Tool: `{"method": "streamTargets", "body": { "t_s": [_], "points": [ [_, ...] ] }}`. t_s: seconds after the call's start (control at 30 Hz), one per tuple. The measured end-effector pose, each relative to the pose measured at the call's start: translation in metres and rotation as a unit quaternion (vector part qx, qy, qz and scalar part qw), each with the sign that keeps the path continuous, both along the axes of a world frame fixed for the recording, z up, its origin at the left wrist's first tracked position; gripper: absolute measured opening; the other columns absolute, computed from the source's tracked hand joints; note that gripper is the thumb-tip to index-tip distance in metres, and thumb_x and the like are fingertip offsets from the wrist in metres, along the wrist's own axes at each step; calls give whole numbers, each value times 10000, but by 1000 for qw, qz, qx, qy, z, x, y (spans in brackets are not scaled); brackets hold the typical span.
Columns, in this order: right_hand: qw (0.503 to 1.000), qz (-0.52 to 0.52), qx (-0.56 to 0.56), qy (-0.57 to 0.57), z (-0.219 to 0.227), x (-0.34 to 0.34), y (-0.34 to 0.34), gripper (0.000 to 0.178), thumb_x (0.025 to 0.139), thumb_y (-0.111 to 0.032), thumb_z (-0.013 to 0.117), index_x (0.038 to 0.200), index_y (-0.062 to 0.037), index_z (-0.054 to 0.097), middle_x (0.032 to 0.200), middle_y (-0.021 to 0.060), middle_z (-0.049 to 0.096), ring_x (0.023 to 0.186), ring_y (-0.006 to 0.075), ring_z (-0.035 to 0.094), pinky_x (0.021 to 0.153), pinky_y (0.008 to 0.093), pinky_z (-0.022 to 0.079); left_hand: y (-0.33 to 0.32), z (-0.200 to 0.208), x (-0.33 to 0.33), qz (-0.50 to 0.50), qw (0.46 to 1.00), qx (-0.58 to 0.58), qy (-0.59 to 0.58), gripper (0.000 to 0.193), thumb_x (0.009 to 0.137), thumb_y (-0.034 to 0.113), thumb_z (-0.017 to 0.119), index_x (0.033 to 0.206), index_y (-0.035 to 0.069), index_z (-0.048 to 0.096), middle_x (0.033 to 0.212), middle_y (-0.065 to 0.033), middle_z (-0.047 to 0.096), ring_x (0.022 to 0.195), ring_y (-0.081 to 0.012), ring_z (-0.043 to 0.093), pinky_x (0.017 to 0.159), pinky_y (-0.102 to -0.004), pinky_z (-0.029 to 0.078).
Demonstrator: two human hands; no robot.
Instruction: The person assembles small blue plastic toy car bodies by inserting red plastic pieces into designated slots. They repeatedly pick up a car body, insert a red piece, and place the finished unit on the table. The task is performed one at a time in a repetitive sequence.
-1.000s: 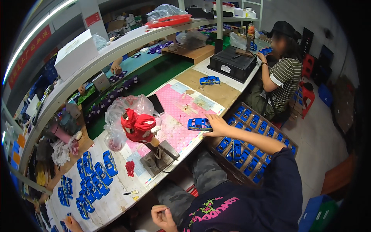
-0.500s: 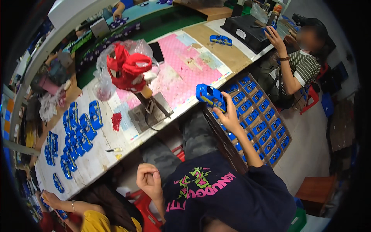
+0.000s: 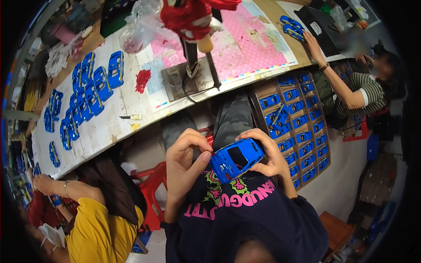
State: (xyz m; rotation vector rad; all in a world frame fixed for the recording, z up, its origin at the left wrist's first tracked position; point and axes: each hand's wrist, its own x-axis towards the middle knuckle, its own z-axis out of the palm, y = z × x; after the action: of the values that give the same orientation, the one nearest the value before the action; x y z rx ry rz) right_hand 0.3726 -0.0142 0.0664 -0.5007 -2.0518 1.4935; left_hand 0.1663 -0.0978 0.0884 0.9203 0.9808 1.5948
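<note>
My right hand grips a blue toy car body by one end, above my lap. The shell has an open windscreen or roof gap and small printed marks. At its other end my left hand has thumb and forefinger pinched together against the edge. A speck of red shows between those fingertips; it looks like a small red piece, mostly hidden. A heap of similar tiny red pieces lies on the table.
Several blue car bodies lie on the white table at left. A stand-mounted tool wrapped in red cloth rises from a metal base. At right is a divided tray of car bodies. Co-workers sit on both sides; a knife lies near the edge.
My right hand has brought the car body from beside the tray in to my lap. My left hand has risen to meet it. The co-worker at right now reaches to car bodies on the table.
</note>
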Motion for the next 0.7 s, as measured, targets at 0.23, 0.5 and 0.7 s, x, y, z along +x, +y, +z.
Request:
{"method": "streamTargets", "body": {
  "t_s": [0.23,0.5,0.7],
  "points": [
    [999,-30,8,-12,2,-4,-1,670,629,-395,691,1086,37,459,1003,186,513,948,283,527,823,359,401,-3,1,-6,-52,999,-14,0,95,709,-14,579,803,-12,567,811,-57,500,761,-108,446,670,-215,339],
    [999,-27,22,-39,6,0,1,656,631,-361,687,1101,32,454,1025,184,515,967,294,516,844,363,389,-4,10,-12,-14,993,-46,106,112,685,-6,627,794,14,621,769,-38,532,718,-102,468,621,-214,344],
    [999,-13,25,-44,4,0,3,652,634,-343,684,1113,32,450,1050,185,516,980,301,510,850,366,387,-2,10,-20,-64,989,-68,112,115,682,-4,645,794,21,629,766,-34,556,727,-93,486,615,-214,347]
  ]
}}
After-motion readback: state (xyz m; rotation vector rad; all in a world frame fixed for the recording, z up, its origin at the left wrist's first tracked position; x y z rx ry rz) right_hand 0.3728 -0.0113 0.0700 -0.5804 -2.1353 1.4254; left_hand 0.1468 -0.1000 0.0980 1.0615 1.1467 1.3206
